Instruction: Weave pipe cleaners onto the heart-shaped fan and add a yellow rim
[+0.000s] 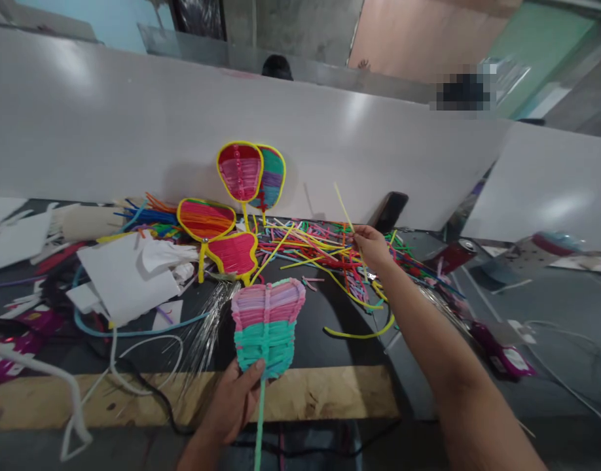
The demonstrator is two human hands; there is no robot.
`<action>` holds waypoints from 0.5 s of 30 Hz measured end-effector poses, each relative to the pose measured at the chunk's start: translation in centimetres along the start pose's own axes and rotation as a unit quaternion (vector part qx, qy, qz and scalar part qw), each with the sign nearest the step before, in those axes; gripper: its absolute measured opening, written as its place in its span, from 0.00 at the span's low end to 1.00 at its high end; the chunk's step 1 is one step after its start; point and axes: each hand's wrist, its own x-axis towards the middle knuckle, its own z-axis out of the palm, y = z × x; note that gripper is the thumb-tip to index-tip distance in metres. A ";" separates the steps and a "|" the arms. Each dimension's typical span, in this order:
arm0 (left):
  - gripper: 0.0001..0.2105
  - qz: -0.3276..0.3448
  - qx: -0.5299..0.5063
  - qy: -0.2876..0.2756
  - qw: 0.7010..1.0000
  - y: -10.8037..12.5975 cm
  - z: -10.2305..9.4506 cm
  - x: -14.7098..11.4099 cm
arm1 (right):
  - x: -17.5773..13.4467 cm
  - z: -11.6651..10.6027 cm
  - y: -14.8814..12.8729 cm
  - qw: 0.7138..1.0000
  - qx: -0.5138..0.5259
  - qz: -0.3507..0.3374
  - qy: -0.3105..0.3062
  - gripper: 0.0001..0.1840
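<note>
My left hand (239, 399) grips a fan made of pipe cleaners (267, 324) near its base, thumb across the front. Its upper part is pink and lilac, the lower part turquoise, and a pale green stem runs down from it. Farther off, my right hand (372, 247) pinches a thin pale yellow pipe cleaner (344, 208) that points up and to the left. Under and beside that hand lies a heap of loose coloured pipe cleaners (310, 245). Finished-looking fans with yellow rims (240, 171) lean on the white partition, and a red butterfly-shaped one (233, 254) lies before them.
White paper sheets (128, 278) and thin silvery wires (207, 320) lie on the left. A phone (391, 210) leans on the partition (158, 124). A dark red can (455, 255) stands at the right, with a purple packet (501, 353) nearer. White cables (148, 386) cross the wooden front edge.
</note>
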 end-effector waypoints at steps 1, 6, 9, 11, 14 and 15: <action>0.20 -0.003 0.001 0.003 1.000 0.0 0.0 0.0 | 0.3 -0.5 0.2 1.000 -0.021 0.000 0.008 0.13; 0.22 -0.015 -0.005 0.048 0.999 0.1 0.1 0.2 | 0.6 -0.8 1.2 0.985 -0.171 0.003 -0.027 0.12; 0.21 -0.023 -0.012 0.077 0.997 0.2 0.4 0.1 | 0.1 0.5 1.6 0.960 -0.271 0.012 -0.073 0.10; 0.22 -0.023 -0.014 0.080 0.996 0.3 0.5 0.1 | -0.2 1.3 1.8 0.941 -0.327 0.020 -0.086 0.09; 0.24 -0.023 -0.009 0.083 0.996 0.3 0.4 0.2 | -0.1 1.3 1.5 0.919 -0.387 0.025 -0.069 0.07; 0.25 -0.024 -0.006 0.083 0.996 0.2 0.3 0.3 | 0.1 1.1 1.2 0.915 -0.399 0.024 -0.057 0.08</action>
